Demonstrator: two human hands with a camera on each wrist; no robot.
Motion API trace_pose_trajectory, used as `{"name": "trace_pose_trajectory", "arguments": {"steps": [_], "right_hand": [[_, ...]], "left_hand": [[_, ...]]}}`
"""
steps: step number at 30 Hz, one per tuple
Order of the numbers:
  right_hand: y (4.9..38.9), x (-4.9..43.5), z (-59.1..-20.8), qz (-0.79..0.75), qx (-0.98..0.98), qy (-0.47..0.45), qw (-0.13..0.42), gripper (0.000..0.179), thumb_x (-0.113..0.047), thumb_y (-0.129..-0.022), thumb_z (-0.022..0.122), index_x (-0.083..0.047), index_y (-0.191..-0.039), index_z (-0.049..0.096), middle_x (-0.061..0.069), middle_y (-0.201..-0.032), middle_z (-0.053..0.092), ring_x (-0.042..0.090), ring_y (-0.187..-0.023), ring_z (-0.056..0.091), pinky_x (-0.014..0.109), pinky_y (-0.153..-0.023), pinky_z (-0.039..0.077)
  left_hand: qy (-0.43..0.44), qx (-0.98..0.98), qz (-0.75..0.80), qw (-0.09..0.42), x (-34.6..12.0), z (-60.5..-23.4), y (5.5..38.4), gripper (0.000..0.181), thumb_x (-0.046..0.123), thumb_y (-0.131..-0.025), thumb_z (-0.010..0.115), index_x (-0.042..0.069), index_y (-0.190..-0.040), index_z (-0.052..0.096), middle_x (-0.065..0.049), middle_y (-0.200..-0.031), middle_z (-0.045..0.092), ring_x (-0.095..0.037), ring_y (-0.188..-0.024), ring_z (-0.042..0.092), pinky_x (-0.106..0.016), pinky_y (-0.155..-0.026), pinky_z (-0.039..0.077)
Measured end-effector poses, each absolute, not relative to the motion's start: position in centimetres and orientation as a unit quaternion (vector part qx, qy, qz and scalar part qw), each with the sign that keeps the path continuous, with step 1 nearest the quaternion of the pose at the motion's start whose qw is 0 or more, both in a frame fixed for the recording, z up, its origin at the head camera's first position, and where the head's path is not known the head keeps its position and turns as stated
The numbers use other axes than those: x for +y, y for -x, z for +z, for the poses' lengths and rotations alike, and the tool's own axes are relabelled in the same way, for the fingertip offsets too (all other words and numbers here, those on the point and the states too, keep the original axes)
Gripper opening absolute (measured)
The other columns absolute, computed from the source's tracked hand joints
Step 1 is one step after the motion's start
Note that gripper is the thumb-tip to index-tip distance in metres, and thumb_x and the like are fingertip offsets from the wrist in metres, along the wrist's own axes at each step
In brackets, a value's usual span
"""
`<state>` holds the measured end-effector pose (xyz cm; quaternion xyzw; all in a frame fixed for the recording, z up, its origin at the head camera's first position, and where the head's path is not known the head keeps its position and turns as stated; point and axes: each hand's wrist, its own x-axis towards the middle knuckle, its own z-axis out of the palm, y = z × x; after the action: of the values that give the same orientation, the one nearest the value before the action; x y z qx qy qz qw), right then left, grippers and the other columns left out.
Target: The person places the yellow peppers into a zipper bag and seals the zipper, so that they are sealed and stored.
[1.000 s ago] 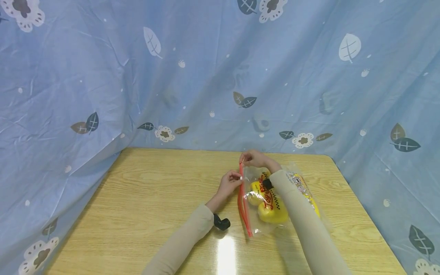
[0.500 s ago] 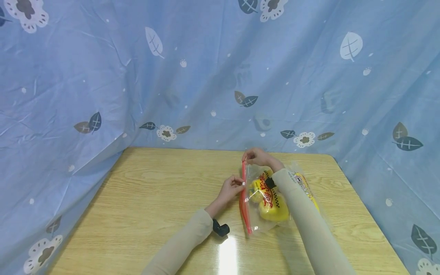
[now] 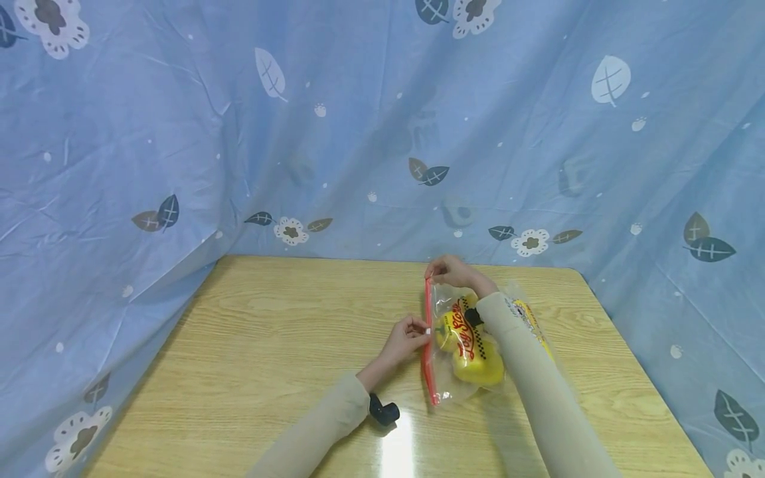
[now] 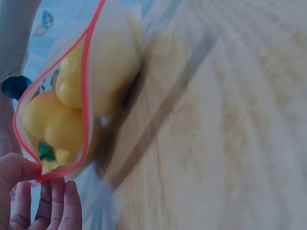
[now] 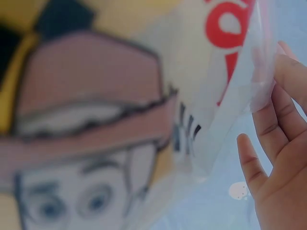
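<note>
A clear zip bag (image 3: 447, 393) printed with red lettering and a cartoon figure lies toward the table's right side, its red zip edge (image 3: 427, 305) facing left. Inside are yellow bell peppers (image 3: 478, 370); one shows a green stem (image 4: 46, 151) through the gaping mouth in the left wrist view. My right hand (image 3: 452, 272) pinches the far corner of the zip edge. Partway along that edge, my left hand (image 3: 406, 340) pinches a small white slider (image 3: 427, 330) between thumb and finger. The zip edge lies together beyond the left hand and is parted on the near side.
The wooden table (image 3: 287, 332) reaches back to a blue patterned curtain (image 3: 358, 133), which also hangs at both sides. Black wrist-camera mounts (image 3: 384, 411) stick out from the sleeves. A bright light reflection lies near the table's front.
My left hand has slid along the red zip edge toward the near end, with the white slider. My right hand stays at the far corner, shifted slightly right.
</note>
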<state>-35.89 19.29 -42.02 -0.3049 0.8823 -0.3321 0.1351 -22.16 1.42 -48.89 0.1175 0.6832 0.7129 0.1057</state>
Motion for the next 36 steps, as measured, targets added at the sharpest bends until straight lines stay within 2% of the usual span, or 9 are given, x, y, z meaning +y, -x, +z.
{"name": "trace_pose_trajectory", "arguments": {"steps": [5,11,14,20,26,31,36], "right_hand": [[35.9,19.6,-41.9,-0.324,0.888,0.301,0.123,0.01,-0.004,-0.088,0.061,0.002,-0.095,0.066,0.014,-0.08,0.065,0.019,-0.066,0.055,0.026,-0.058,0.043],[36.0,19.7,-41.9,-0.323,0.892,0.295,0.116,0.01,-0.003,-0.089,0.06,0.002,-0.094,0.066,0.015,-0.08,0.064,0.03,-0.066,0.053,0.027,-0.056,0.041],[36.0,19.7,-41.9,-0.32,0.893,0.295,0.115,0.01,-0.004,-0.089,0.06,0.002,-0.094,0.065,0.015,-0.08,0.064,0.03,-0.067,0.054,0.027,-0.057,0.041],[36.3,19.9,-41.7,-0.327,0.89,0.298,0.113,0.01,-0.002,-0.09,0.057,0.003,-0.095,0.065,0.016,-0.088,0.065,0.024,-0.075,0.058,0.028,-0.063,0.047],[36.5,21.0,-41.5,-0.339,0.901,0.256,0.089,0.013,0.001,-0.09,0.054,0.002,-0.096,0.066,0.015,-0.094,0.067,0.024,-0.086,0.062,0.034,-0.074,0.053],[36.4,21.1,-41.2,-0.337,0.901,0.256,0.097,0.015,-0.001,-0.091,0.054,0.002,-0.099,0.066,0.015,-0.096,0.066,0.025,-0.086,0.062,0.036,-0.076,0.053],[36.1,20.8,-41.1,-0.34,0.899,0.255,0.105,0.015,-0.001,-0.091,0.054,0.004,-0.1,0.065,0.017,-0.096,0.066,0.029,-0.085,0.062,0.042,-0.076,0.053]], "left_hand": [[-0.125,0.685,0.71,0.111,1.5,-49.1,21.3,0.023,-0.008,-0.08,0.061,-0.017,-0.099,0.051,-0.022,-0.092,0.061,-0.008,-0.075,0.055,-0.015,-0.066,0.047],[-0.134,0.683,0.707,0.12,1.3,-48.7,20.1,0.021,-0.008,-0.081,0.061,-0.016,-0.098,0.052,-0.029,-0.095,0.059,-0.009,-0.076,0.055,-0.014,-0.067,0.048],[-0.132,0.682,0.706,0.135,1.1,-48.8,19.6,0.021,-0.008,-0.081,0.061,-0.016,-0.098,0.052,-0.029,-0.097,0.059,-0.009,-0.075,0.055,-0.014,-0.067,0.048],[-0.152,0.698,0.687,0.136,1.4,-50.5,18.6,0.013,-0.01,-0.079,0.06,-0.013,-0.09,0.055,-0.023,-0.088,0.062,-0.005,-0.071,0.055,-0.013,-0.065,0.048],[-0.212,0.733,0.632,0.137,1.7,-52.6,17.2,0.005,-0.007,-0.077,0.062,-0.004,-0.081,0.063,-0.014,-0.081,0.066,0.001,-0.069,0.057,-0.015,-0.065,0.05],[-0.18,0.721,0.659,0.116,1.4,-52.3,17.8,0.016,-0.006,-0.078,0.066,-0.006,-0.093,0.059,-0.019,-0.091,0.064,-0.007,-0.074,0.06,-0.014,-0.065,0.05],[-0.139,0.704,0.688,0.11,1.3,-50.4,18.2,0.028,-0.004,-0.082,0.064,-0.01,-0.106,0.053,-0.021,-0.099,0.059,-0.015,-0.077,0.06,-0.015,-0.065,0.049]]}}
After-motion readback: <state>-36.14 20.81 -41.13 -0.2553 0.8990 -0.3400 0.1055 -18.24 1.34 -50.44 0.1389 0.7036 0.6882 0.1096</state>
